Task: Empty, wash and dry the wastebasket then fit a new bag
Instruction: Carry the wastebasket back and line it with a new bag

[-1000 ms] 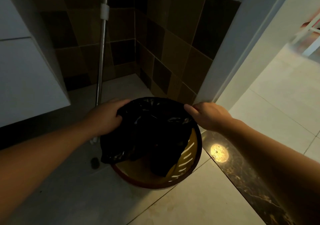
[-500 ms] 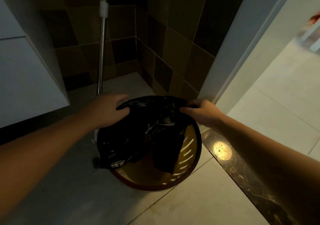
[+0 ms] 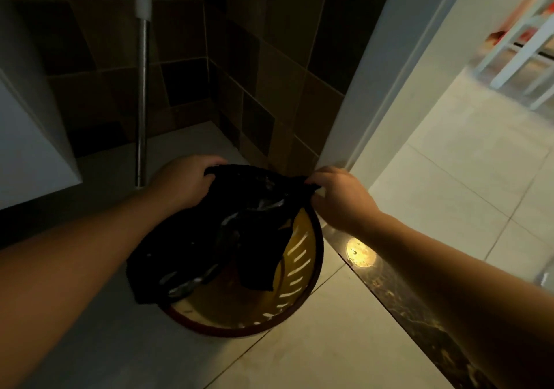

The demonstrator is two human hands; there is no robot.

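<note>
Basket: a round yellow wastebasket with slits in its wall and a dark red rim. It stands on the floor at the corner of the tiled wall, just beside the dark threshold. Only its right and near parts show; the rest is under the bag.
Bag: black plastic, crumpled, held up over the basket's far rim. One part hangs inside, another falls over the left rim to the floor. Where its opening is, I cannot tell; the folds are too dark.
Left hand: it grips the bag's upper left edge. The fingers are curled around the plastic, and their tips are hidden behind it.
Right hand: it pinches the bag's upper right edge between thumb and curled fingers. The tips are partly covered by the plastic.
Pole: a metal pole stands by the wall behind the left hand. Its top is cut off and its foot is hidden by the wrist.
Cabinet: white, at left, cut off by the edge.
Right top corner: white furniture legs, blurred; what it is I cannot tell.
</note>
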